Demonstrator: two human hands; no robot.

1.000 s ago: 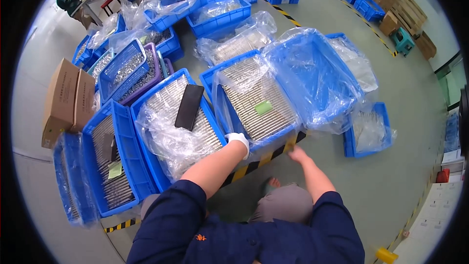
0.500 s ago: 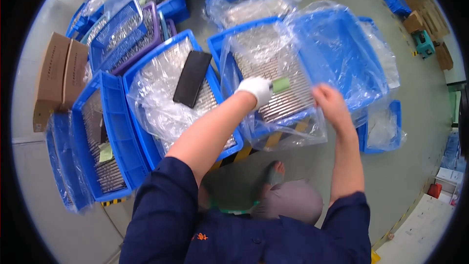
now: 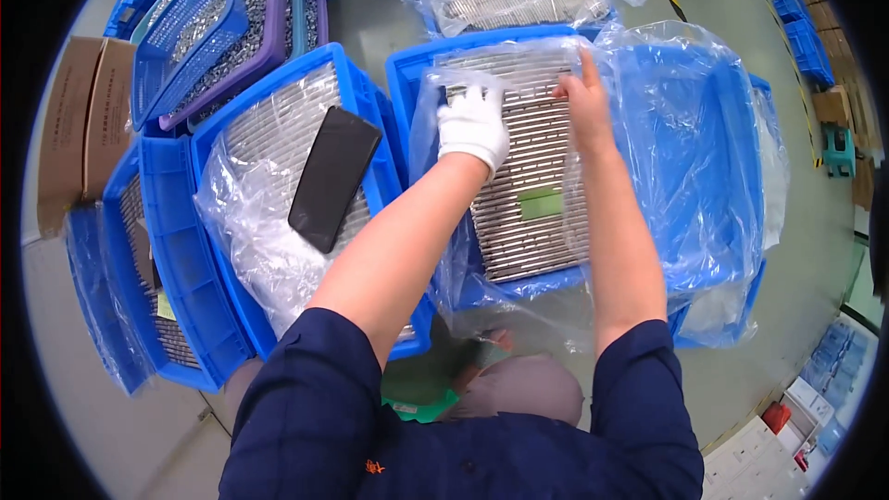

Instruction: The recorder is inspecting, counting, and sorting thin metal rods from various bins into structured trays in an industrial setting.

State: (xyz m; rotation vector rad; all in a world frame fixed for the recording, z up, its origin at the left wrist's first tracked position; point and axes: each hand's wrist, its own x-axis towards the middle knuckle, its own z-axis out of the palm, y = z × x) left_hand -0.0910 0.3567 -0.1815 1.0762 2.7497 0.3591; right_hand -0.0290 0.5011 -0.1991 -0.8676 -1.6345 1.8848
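My left hand [image 3: 473, 126], in a white glove, rests with its fingers spread on the far left part of a layer of thin metal rods [image 3: 519, 245]. The rods lie in rows inside a blue crate [image 3: 396, 83] lined with clear plastic [image 3: 444, 264]. Bare, my right hand [image 3: 585, 109] is over the crate's far right part, beside the liner, with forefinger stretched out and thumb apart. Its other fingers are partly hidden. A green slip [image 3: 540, 205] lies flat on the rods, nearer to me than both hands.
To the right stands a blue crate [image 3: 681, 167] lined with clear plastic. On the left, a black flat object [image 3: 335, 178] lies over plastic and rods in another crate [image 3: 350, 74]. Baskets of small metal parts [image 3: 255, 23] and brown cartons [image 3: 83, 125] stand farther left.
My left hand has moved away from the green slip, which now lies on the rods. Both hands have shifted toward the crate's far side, and the view has shifted too.
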